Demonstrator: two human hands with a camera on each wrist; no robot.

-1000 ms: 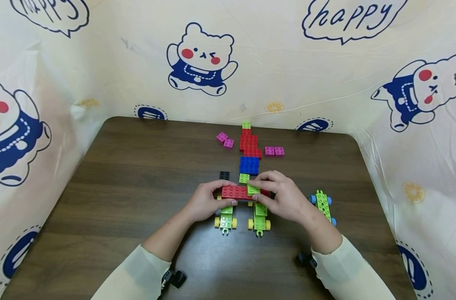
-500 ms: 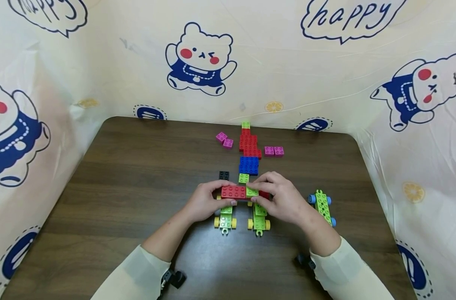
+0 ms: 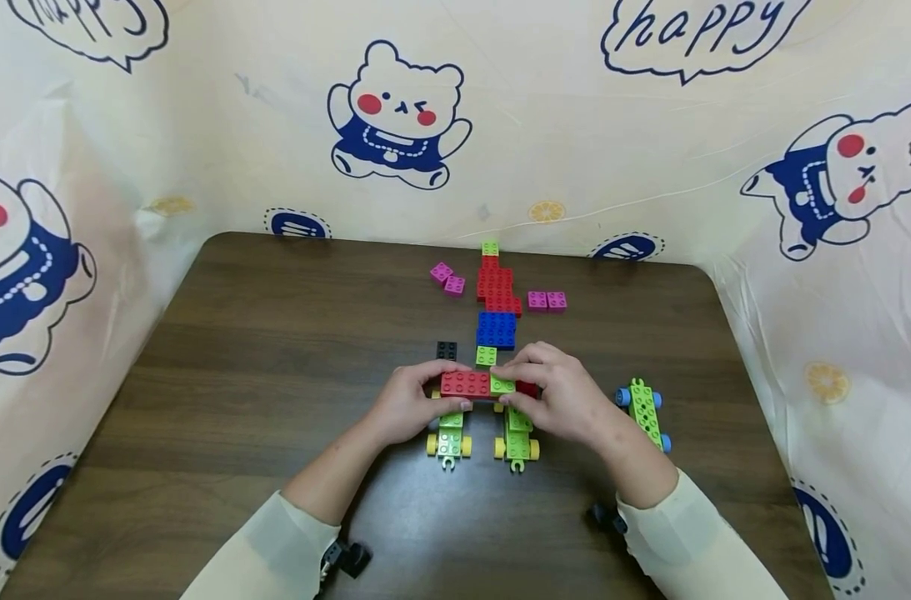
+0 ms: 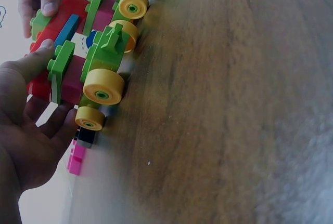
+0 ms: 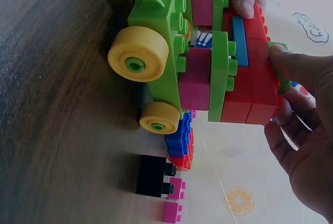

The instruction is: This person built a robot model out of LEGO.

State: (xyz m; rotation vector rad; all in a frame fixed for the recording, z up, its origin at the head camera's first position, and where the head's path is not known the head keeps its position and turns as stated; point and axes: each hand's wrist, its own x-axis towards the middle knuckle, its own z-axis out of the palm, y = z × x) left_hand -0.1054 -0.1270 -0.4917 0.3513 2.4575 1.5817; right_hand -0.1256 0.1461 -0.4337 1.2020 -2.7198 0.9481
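Observation:
In the head view my left hand grips the left end of a row of red bricks, thumb in front and fingers behind. My right hand pinches a small green brick on top of that row. The row spans two green wheeled bases with yellow wheels. From the right wrist view, purple bricks and green bricks stack between base and row, and a thin blue piece lies under the red. My right thumb presses the green brick's near side.
Behind the hands stand a lime brick, a blue brick block and red bricks. Pink bricks lie on both sides, and a black brick is nearby. A green base with blue wheels stands at right.
The green brick and my right fingertips have come slightly lower and left onto the red row. My left hand keeps its grip in the same place.

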